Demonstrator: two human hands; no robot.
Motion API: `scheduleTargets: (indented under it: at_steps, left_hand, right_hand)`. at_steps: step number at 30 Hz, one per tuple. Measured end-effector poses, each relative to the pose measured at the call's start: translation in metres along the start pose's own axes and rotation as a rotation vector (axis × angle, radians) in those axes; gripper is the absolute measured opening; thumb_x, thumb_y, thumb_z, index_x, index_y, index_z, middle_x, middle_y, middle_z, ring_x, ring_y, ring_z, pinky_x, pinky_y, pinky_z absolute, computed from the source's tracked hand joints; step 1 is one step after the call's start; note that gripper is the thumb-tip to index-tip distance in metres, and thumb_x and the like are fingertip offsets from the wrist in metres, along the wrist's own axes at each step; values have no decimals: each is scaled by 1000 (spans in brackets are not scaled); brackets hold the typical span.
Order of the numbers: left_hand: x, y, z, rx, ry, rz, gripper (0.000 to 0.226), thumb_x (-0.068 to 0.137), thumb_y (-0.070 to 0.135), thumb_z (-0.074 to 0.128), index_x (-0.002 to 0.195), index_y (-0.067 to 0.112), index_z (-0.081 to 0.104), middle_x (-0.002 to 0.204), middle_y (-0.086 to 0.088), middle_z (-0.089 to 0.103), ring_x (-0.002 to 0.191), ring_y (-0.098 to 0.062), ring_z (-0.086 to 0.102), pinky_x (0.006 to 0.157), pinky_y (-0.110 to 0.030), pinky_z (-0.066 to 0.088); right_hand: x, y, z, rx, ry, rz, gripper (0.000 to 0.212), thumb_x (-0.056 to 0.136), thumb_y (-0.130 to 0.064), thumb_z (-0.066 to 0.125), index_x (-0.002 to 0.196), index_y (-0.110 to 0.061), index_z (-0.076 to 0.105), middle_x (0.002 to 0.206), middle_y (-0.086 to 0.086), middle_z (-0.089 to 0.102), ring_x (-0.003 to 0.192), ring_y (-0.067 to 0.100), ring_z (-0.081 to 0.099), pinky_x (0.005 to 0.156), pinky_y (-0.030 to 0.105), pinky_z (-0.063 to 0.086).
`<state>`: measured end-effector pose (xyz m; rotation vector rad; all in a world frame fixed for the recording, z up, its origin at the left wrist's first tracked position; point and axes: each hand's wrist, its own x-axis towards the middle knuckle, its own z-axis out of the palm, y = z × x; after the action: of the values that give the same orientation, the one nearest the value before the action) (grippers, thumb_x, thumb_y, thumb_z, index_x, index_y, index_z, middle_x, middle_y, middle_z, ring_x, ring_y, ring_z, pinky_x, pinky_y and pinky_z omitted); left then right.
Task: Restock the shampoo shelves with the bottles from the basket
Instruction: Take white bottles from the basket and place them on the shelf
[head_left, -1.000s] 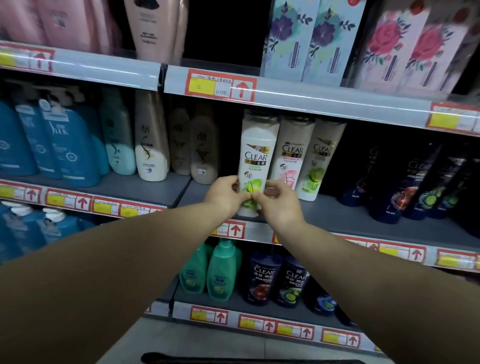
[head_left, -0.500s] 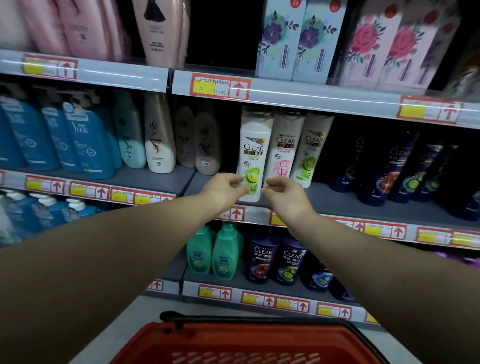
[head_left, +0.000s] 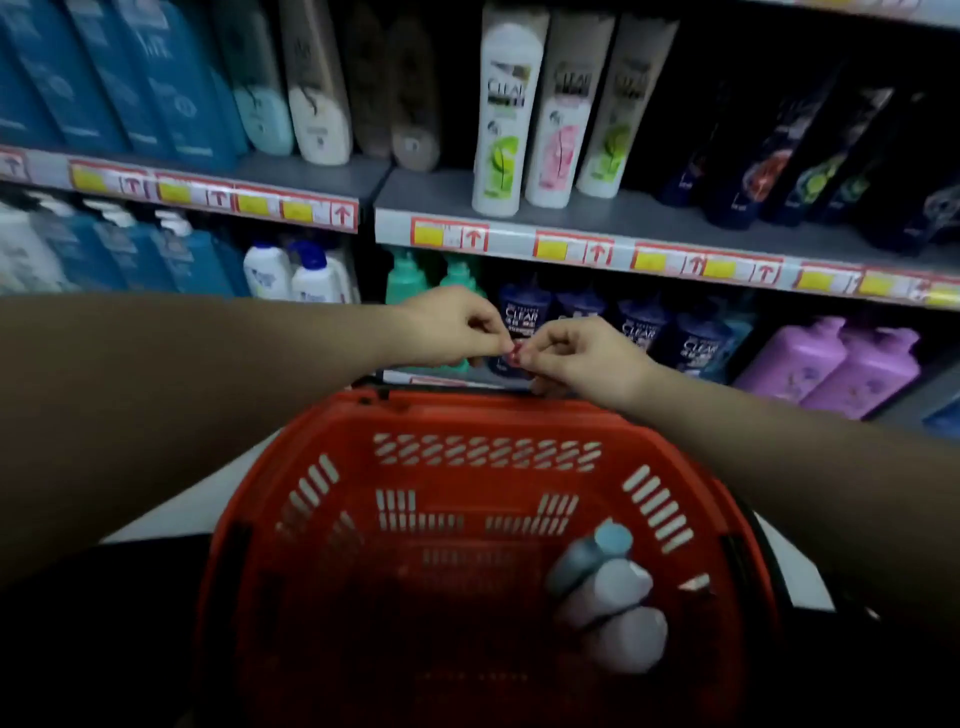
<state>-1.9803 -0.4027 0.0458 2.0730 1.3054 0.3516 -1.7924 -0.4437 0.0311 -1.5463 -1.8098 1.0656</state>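
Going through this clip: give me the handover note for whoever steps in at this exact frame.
Hands: left hand and right hand hover over the far rim of the red basket, fingers together pinching a small red bit; what it is cannot be told.
Basket: about three bottles lie at its right side.
Done: a white green-label CLEAR bottle stands at the front of the shelf.
Left: shelve the basket's bottles.
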Motion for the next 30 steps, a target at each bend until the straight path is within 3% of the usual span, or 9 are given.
scheduleTargets:
  at_steps: [4, 8, 12, 16, 18, 22, 25, 27, 30]
  left_hand:
    - [-19, -12, 40, 14, -63, 5, 16, 86, 36, 68, 92, 23, 74, 70, 9, 69, 61, 0, 59, 62, -15, 48]
    - [-26, -16, 79, -13, -163, -31, 13, 85, 42, 67, 88, 30, 72, 73, 14, 68, 65, -1, 61, 65, -21, 50]
    - [-23, -15, 110, -84, -235, -45, 19, 86, 37, 68, 96, 22, 73, 76, 9, 70, 68, -3, 64, 73, -28, 54]
    - [-24, -20, 124, -125, -263, -57, 19, 88, 35, 66, 100, 21, 73, 85, 5, 73, 82, -10, 69, 78, -27, 54]
    - [-29, -26, 128, -126, -258, -65, 20, 88, 34, 65, 101, 21, 73, 91, 6, 72, 87, -9, 69, 83, -27, 54]
    - [-42, -49, 132, -105, -321, -90, 19, 88, 34, 66, 102, 23, 73, 93, 15, 69, 99, -4, 64, 97, -26, 49]
    - [-37, -53, 133, -94, -326, -123, 15, 88, 37, 65, 99, 30, 72, 96, 17, 66, 101, -4, 62, 98, -30, 48]
    - [-32, -49, 134, -192, -244, -147, 11, 88, 36, 63, 96, 32, 70, 97, 16, 67, 96, -3, 63, 96, -34, 50]
    - [-30, -44, 140, -242, -207, -136, 12, 88, 35, 64, 97, 31, 71, 97, 16, 68, 98, -2, 61, 96, -34, 50]
  right_hand:
    - [-32, 45, 11, -162, -123, 34, 13, 92, -4, 64, 83, -12, 69, 68, -3, 65, 54, -1, 58, 58, 18, 47]
    - [-58, 82, 17, -429, -291, 63, 7, 86, -10, 70, 91, -13, 72, 85, 0, 69, 77, 11, 60, 74, 27, 48]
    - [-83, 97, 17, -716, -516, -16, 16, 82, -16, 67, 97, -18, 72, 78, -13, 62, 77, 6, 56, 63, 14, 37]
    - [-101, 117, 18, -774, -672, 2, 23, 80, -20, 70, 103, -22, 66, 103, -10, 66, 82, -1, 50, 62, 15, 33]
    - [-103, 125, 21, -753, -671, 62, 23, 79, -19, 72, 101, -23, 62, 102, -14, 60, 87, 2, 52, 62, 18, 35]
    - [-98, 130, 22, -765, -636, 157, 28, 78, -27, 72, 82, -50, 57, 118, -19, 62, 107, 9, 61, 75, 27, 48]
    - [-100, 130, 21, -939, -625, 150, 25, 84, -33, 68, 103, -46, 58, 116, -7, 49, 116, 15, 51, 76, 24, 38]
    - [-99, 137, 23, -994, -620, 162, 38, 86, -35, 65, 123, -35, 55, 120, -3, 44, 119, 20, 49, 80, 26, 39]
    - [-98, 145, 29, -929, -652, 234, 39, 83, -38, 63, 121, -33, 55, 124, -3, 53, 114, 23, 57, 90, 36, 50]
